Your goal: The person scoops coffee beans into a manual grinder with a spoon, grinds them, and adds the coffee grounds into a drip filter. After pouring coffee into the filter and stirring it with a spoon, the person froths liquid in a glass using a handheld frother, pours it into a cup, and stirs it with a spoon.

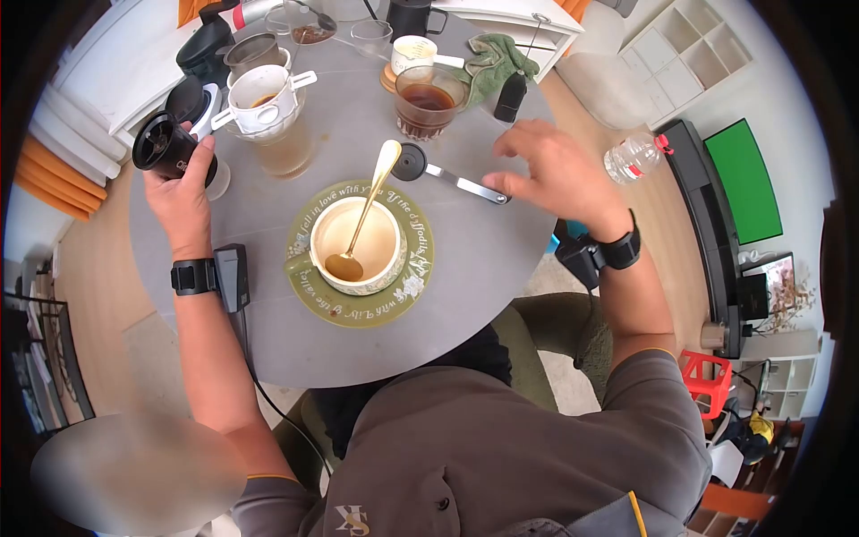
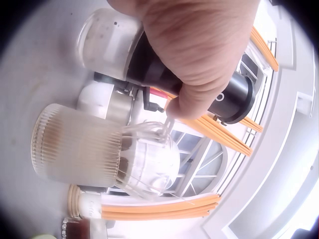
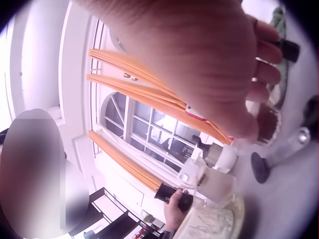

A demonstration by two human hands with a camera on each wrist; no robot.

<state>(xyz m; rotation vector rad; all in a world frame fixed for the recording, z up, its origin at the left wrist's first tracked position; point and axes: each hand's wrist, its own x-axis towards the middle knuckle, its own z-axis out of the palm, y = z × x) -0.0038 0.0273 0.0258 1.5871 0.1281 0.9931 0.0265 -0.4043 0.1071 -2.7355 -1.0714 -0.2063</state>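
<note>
My left hand (image 1: 183,206) grips a black hand coffee grinder (image 1: 161,148) at the table's left side, its open top tilted toward me. In the left wrist view a clear jar (image 2: 107,45) forms the grinder's lower end. The grinder's crank (image 1: 456,183), a silver arm with a round black end, lies on the table. Over its right end hovers my right hand (image 1: 564,174), fingers loosely bent and thumb close to the arm. Between my hands a cup (image 1: 380,234) stands on a green lettered saucer (image 1: 313,302). A gold spoon (image 1: 365,215) leans in it.
Beside the grinder, a white dripper (image 1: 264,97) sits on a ribbed glass (image 1: 288,157). Farther back are a glass of dark liquid (image 1: 425,100), a small white cup (image 1: 412,54), a green cloth (image 1: 492,72) and a black mug (image 1: 413,16). A bottle (image 1: 631,161) appears beyond the right edge.
</note>
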